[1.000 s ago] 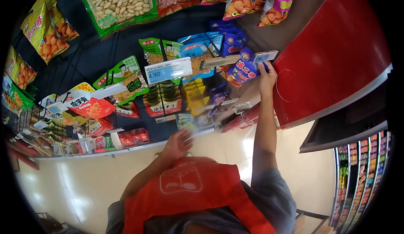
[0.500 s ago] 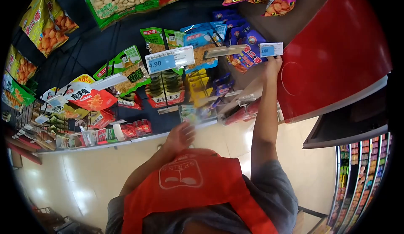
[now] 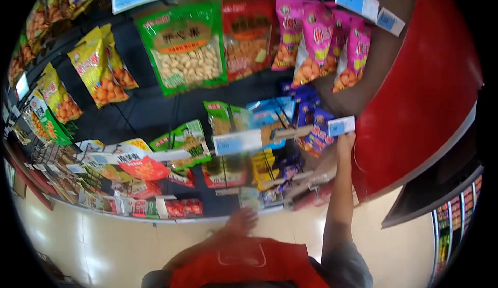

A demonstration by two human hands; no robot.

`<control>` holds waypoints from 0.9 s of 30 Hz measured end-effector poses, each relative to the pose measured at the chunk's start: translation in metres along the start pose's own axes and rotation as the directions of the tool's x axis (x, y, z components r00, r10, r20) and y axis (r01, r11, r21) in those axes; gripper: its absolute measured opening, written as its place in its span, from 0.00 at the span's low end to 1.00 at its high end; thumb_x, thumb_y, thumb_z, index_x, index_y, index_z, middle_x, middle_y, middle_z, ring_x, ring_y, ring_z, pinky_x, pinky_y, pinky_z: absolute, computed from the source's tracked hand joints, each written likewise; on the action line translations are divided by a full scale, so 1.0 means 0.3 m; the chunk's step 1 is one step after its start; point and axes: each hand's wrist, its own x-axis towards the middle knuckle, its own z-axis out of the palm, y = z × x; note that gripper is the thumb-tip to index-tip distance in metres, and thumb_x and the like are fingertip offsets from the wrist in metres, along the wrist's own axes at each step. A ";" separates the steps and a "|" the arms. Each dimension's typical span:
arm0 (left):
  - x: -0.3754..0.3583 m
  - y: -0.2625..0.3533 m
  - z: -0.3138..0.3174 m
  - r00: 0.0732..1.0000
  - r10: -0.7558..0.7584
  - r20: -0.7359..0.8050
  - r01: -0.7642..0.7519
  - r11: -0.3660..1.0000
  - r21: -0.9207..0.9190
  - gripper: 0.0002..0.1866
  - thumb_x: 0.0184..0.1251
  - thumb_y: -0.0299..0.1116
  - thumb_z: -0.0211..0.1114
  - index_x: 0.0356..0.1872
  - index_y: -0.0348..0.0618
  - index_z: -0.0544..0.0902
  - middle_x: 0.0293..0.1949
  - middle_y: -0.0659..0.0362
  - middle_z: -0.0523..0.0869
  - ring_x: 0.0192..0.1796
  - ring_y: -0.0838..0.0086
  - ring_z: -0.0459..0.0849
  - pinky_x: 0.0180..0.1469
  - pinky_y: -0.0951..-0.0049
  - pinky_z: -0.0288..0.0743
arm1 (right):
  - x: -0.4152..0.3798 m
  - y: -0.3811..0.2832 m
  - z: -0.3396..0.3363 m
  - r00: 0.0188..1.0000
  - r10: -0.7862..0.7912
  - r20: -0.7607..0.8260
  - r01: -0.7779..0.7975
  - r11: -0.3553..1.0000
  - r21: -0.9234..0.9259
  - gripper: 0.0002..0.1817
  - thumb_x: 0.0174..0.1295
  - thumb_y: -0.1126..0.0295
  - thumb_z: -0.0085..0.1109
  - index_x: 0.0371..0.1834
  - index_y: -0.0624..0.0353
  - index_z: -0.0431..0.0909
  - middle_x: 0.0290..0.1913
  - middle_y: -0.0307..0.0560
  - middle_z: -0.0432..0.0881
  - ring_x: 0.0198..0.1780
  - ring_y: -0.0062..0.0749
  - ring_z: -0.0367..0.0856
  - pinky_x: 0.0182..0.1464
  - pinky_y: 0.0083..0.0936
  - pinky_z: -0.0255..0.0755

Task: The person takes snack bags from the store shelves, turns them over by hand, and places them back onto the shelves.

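My right hand is raised at the right end of the shelf, its fingers closed on the lower edge of a price tag at the front of a hook. Behind that tag hang purple snack bags. Low in front of my body, my left hand is slightly blurred, with loosely bent fingers somewhat apart and nothing visible in it. Nearest to it are small packets on the bottom ledge. Another price tag stands before green snack bags.
Above hang a green pistachio bag, a red nut bag and pink snack bags. Yellow bags hang at left. A curved red panel borders the right side. Metal hooks with tags jut outward.
My view has tilted upward, so the shelf appears lower and the upper row shows more fully. My right hand stays at the same price tag; the left remains low near the ledge.
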 end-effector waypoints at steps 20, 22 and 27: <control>-0.030 -0.012 0.048 0.996 0.084 0.029 -0.089 0.961 0.262 0.15 0.60 0.40 0.62 0.47 0.50 0.75 0.48 0.61 0.77 0.49 0.67 0.76 0.51 0.66 0.72 | 0.007 0.052 0.004 0.978 0.189 0.088 -0.208 0.913 0.351 0.13 0.54 0.82 0.55 0.44 0.64 0.75 0.41 0.42 0.79 0.42 0.25 0.77 0.47 0.22 0.70; -0.018 -0.011 0.059 0.999 0.037 0.000 -0.036 0.974 0.224 0.15 0.62 0.42 0.60 0.47 0.49 0.73 0.51 0.59 0.75 0.53 0.65 0.75 0.54 0.64 0.70 | -0.002 0.056 0.006 0.991 0.124 0.040 -0.130 0.962 0.239 0.13 0.54 0.81 0.56 0.45 0.65 0.75 0.42 0.41 0.79 0.43 0.24 0.76 0.48 0.21 0.69; 0.038 -0.011 0.023 0.999 -0.038 -0.027 0.042 0.987 0.153 0.15 0.66 0.42 0.55 0.48 0.47 0.71 0.54 0.57 0.74 0.56 0.63 0.73 0.57 0.62 0.69 | 0.000 0.028 0.000 0.999 -0.023 0.043 0.022 0.999 0.029 0.09 0.54 0.81 0.56 0.39 0.68 0.78 0.37 0.40 0.81 0.39 0.21 0.76 0.45 0.22 0.69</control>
